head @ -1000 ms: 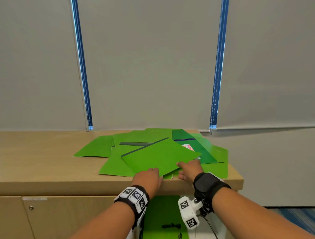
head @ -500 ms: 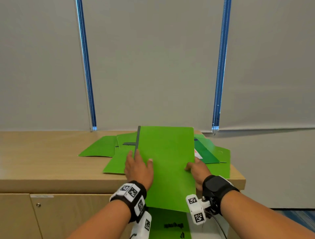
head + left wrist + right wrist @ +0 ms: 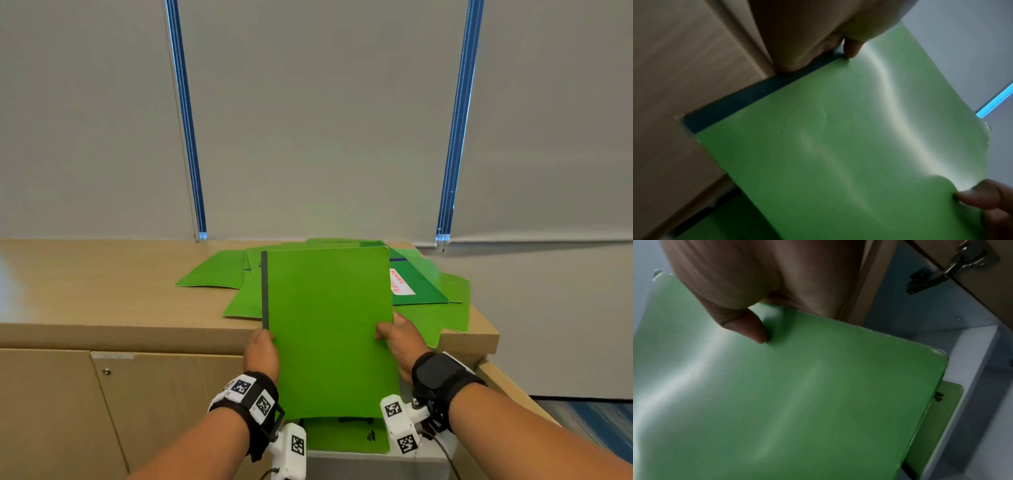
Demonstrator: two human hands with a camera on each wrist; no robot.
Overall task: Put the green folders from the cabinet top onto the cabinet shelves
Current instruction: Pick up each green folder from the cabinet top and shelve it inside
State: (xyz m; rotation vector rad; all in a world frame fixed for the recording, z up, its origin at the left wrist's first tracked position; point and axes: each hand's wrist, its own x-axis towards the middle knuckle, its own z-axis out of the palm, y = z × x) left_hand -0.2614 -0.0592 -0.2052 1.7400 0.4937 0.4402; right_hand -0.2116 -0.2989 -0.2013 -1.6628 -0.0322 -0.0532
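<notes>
A green folder (image 3: 329, 329) with a dark spine strip hangs upright in front of the cabinet's edge. My left hand (image 3: 262, 349) grips its spine edge, and the folder (image 3: 838, 146) fills the left wrist view. My right hand (image 3: 397, 337) pinches the opposite edge, thumb on the face of the folder (image 3: 797, 394). Behind it, several green folders (image 3: 424, 308) lie scattered on the wooden cabinet top (image 3: 102, 284), one with a white label. Another green folder (image 3: 346, 435) lies on the white shelf below, and that folder (image 3: 937, 418) shows again in the right wrist view.
The cabinet's right door (image 3: 507, 383) stands open, with its metal hinge (image 3: 947, 274) visible. A closed door with a small knob (image 3: 107, 371) is at the left. Grey blinds with blue strips (image 3: 455, 120) back the cabinet. The top's left half is bare wood.
Both hands lifted one folder off the pile, turned it lengthwise and drew it toward me over the cabinet's front edge, now lower in front of the open compartment.
</notes>
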